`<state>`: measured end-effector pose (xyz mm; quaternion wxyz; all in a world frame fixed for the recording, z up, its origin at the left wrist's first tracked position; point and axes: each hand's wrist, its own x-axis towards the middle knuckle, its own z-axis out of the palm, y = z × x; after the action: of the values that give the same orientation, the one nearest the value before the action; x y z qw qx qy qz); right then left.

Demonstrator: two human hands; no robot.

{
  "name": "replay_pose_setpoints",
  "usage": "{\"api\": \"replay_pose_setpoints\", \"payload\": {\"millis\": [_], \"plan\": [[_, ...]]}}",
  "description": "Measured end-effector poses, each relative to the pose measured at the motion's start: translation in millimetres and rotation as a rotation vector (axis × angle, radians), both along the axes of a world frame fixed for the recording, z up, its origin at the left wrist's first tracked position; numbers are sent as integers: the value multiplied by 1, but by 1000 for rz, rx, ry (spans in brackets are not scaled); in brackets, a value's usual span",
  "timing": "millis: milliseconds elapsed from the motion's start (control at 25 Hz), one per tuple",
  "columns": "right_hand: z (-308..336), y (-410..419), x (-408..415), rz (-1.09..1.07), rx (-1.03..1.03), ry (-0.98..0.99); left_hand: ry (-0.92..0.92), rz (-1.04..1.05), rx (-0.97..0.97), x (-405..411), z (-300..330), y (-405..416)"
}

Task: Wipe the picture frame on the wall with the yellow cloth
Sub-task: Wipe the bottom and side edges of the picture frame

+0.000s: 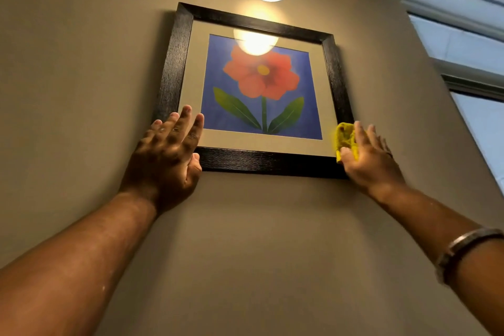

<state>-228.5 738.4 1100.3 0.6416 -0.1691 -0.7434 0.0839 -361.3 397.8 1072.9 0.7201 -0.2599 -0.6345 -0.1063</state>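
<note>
Both hands were up on the wall-hung picture frame [174, 71]: left hand [169, 150] spread flat, fingers over its lower-left corner, steadying; right hand [365, 153] bunched around the yellow cloth [344, 137], pressed at the lower-right corner. Frame spanned the gap between the hands and rose above them. Near square, no clear long axis; face out to the room, hanging slightly tilted. Risk, judged: hard sideways wiping could skew it or lift it off its hanger; cloth could slip.
</note>
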Motion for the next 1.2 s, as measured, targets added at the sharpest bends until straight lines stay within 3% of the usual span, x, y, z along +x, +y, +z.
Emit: {"api": "replay_pose_setpoints", "payload": {"millis": [80,200,440,640,800,1040,1200], "plan": [[-10,-33,-13,-34,81,17,-20,-9,-1,1,1,0],[-35,-100,-37,49,408,-67,-46,-4,-24,2,0,-4],[2,-80,13,248,603,-573,-237,71,-118,26,8,-11],[10,-74,25,235,693,-321,-204,44,-102,82,7,59],[13,-68,28,133,649,-235,-329,210,-106,100,-2,110],[-47,-90,36,271,685,-345,-541,37,-39,129,-45,92],[-111,-132,32,378,636,-559,-871,-62,-63,141,-103,41]]}}
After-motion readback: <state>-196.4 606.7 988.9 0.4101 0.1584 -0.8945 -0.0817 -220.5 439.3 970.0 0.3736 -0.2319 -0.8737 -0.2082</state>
